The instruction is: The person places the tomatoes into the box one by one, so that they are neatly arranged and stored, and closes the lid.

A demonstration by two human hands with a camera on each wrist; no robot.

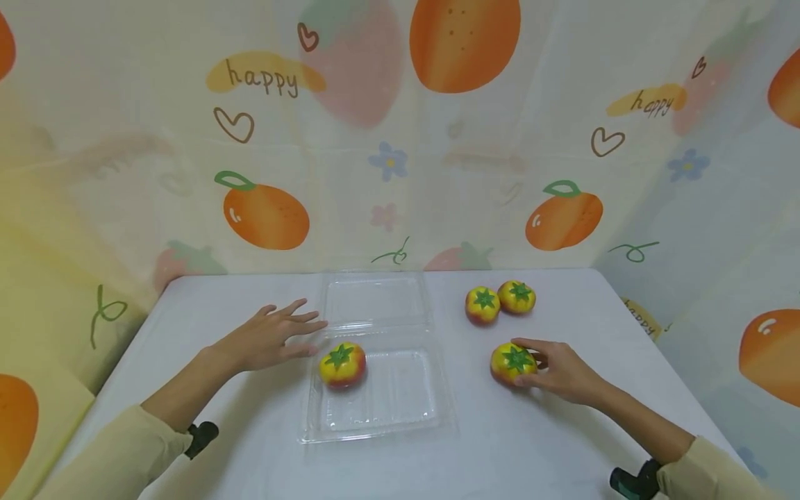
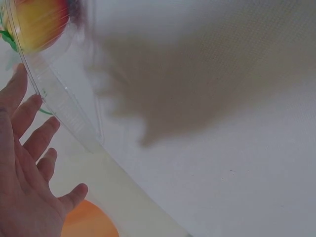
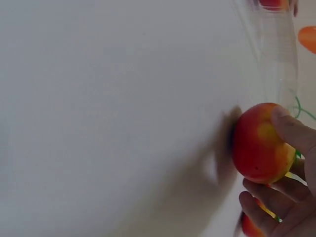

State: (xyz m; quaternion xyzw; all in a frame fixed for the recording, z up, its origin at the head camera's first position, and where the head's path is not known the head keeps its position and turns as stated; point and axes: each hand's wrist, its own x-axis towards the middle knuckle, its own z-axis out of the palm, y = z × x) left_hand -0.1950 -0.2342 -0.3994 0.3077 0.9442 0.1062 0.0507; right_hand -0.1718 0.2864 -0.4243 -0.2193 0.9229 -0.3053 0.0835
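My right hand [image 1: 565, 371] holds a yellow-red persimmon [image 1: 509, 362] with a green star-shaped top, thumb on one side and fingers on the other. In the right wrist view this persimmon [image 3: 259, 143] shows its red underside, close to the table. My left hand [image 1: 271, 337] hovers with spread fingers at the left edge of a clear plastic clamshell box [image 1: 400, 413], holding nothing. Another persimmon [image 1: 342, 365] sits in the left part of the box's base, near the left fingertips. The box's lid [image 1: 375, 300] lies folded back, away from me.
Two more persimmons, a nearer one [image 1: 482, 305] and a farther one [image 1: 517, 297], stand side by side at the back right of the white table [image 1: 250, 451]. A fruit-printed cloth [image 1: 350, 173] hangs behind the table and along its sides.
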